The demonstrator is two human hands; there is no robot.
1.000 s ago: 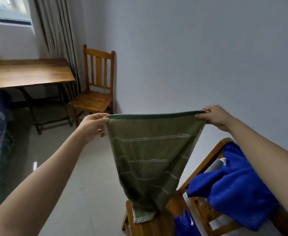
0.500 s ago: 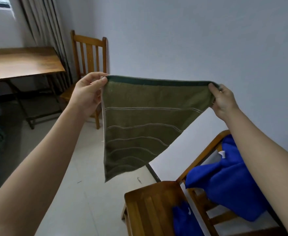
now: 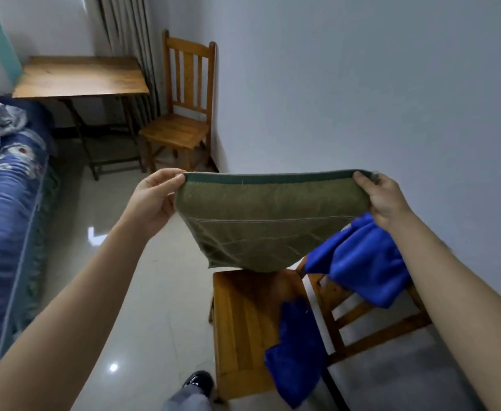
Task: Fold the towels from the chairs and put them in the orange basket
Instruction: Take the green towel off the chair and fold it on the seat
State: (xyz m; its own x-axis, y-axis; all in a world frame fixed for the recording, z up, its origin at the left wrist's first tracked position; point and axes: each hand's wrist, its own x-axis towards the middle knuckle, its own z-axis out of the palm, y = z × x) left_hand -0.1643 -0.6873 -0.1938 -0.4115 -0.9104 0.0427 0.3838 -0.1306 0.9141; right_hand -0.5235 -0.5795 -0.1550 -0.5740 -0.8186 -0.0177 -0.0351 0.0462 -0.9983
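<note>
An olive-green towel (image 3: 267, 221) with a dark green hem hangs stretched in the air above the near wooden chair (image 3: 243, 327). My left hand (image 3: 154, 200) pinches its top left corner and my right hand (image 3: 382, 200) pinches its top right corner. The towel's lower edge hangs just above the chair seat. A blue towel (image 3: 361, 262) is draped over this chair's backrest, and a second piece of blue cloth (image 3: 296, 351) hangs off the seat's right side. The orange basket is not in view.
A second wooden chair (image 3: 184, 126) stands against the wall at the back, beside a wooden table (image 3: 80, 75) and curtains. A bed with a blue patterned cover (image 3: 3, 203) runs along the left. A black shoe (image 3: 197, 381) shows at the bottom on the glossy tiled floor.
Both hands first lifted the towel clear of the chair, then lowered it; its free end now hangs shorter, just above the seat. The view has tilted down.
</note>
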